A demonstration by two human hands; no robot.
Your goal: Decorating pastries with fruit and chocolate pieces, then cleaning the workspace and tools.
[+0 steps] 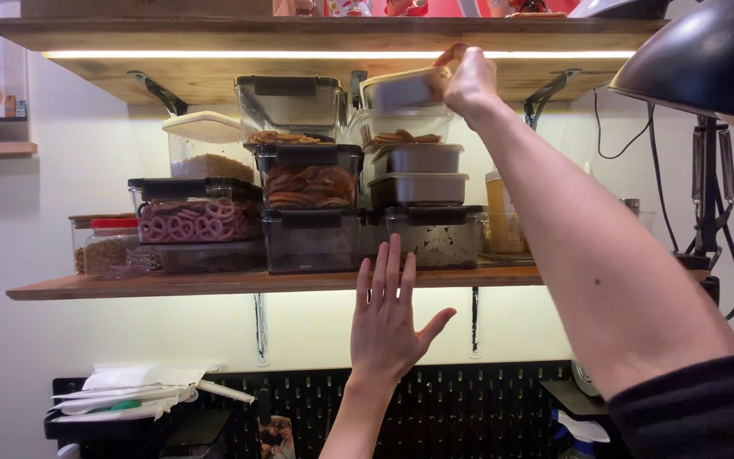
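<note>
Right hand grip clasps the top container (tilted, apparently); left hand hovers spread below the shelf.

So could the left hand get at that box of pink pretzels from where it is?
Probably yes. The left hand is raised, open and empty, just below the shelf. The pretzel box sits up to its left at the shelf front, with nothing between them.

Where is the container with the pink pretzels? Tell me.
The clear container of pink pretzels sits left on the wooden shelf, beneath a white-lidded tub.
</note>
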